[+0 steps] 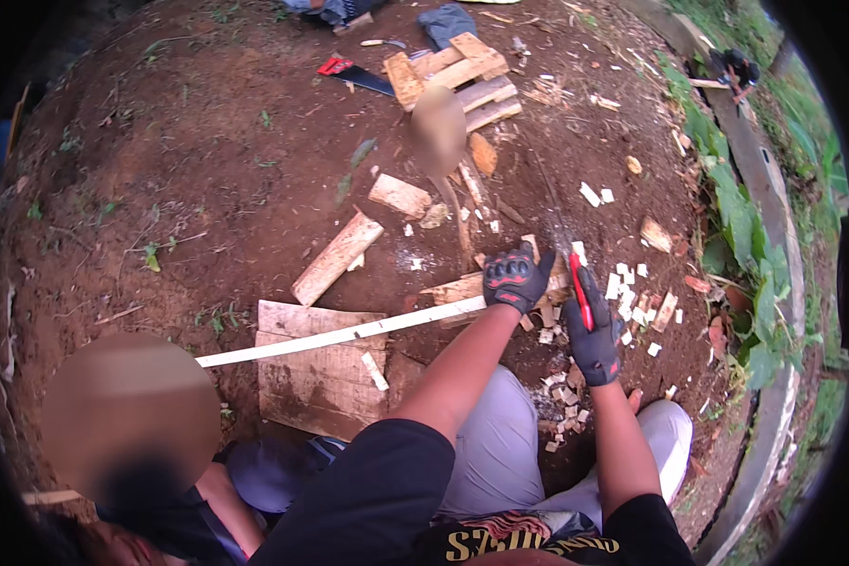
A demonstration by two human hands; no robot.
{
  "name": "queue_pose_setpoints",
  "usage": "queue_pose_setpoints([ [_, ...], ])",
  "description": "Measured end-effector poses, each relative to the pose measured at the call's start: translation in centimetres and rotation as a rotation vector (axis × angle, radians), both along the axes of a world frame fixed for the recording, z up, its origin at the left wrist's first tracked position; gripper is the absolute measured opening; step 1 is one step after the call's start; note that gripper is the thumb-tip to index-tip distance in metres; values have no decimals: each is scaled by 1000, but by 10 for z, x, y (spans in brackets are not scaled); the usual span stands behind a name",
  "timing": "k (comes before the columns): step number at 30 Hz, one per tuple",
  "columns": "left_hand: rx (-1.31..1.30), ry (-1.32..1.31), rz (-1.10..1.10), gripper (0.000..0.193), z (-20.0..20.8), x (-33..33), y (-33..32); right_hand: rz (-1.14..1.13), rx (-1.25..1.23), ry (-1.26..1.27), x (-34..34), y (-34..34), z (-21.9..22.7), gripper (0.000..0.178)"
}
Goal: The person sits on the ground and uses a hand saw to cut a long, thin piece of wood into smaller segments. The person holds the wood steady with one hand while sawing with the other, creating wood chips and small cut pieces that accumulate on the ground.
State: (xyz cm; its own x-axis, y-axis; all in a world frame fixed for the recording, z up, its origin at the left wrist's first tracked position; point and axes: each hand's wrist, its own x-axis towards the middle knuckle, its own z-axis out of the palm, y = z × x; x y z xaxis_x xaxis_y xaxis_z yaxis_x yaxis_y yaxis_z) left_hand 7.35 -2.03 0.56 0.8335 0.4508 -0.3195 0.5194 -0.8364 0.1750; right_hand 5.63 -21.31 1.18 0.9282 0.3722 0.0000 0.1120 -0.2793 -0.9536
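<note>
My left hand (517,276), in a black and grey glove with red marks, is closed over a long pale wooden strip (349,333), pressing it down on wood pieces (457,289) on the ground. The strip runs out to the left, and a pale end (578,252) shows right of this hand. My right hand (592,335), gloved alike, grips the red handle of what looks like a handsaw (577,285) beside that end. The saw's blade is seen thin and nearly edge-on, pointing away from me. Small cut wood blocks (624,292) lie scattered right of my right hand.
A flat board (316,368) and a split log (338,257) lie on the left. Farther off are a small slatted wooden stand (467,71) and another red-handled saw (354,75). A person (208,500) sits at lower left. Leafy plants (740,217) edge the right side.
</note>
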Motion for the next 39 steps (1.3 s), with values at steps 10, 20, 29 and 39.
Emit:
queue_pose_setpoints([
  [10, -46, -128, -12, 63, 5, -18, -4, 16, 51, 68, -5, -7, -10, 63],
  [20, -65, -73, -53, 67, 14, 3, -3, -157, -13, 1, 5, 4, -15, 54],
  [29, 47, -36, -48, 68, -1, 3, -9, -82, -161, 54, 11, -12, 21, 52],
  [39, 41, -37, -132, 65, 3, -3, 1, -60, -147, 87, -58, -68, 71, 53],
])
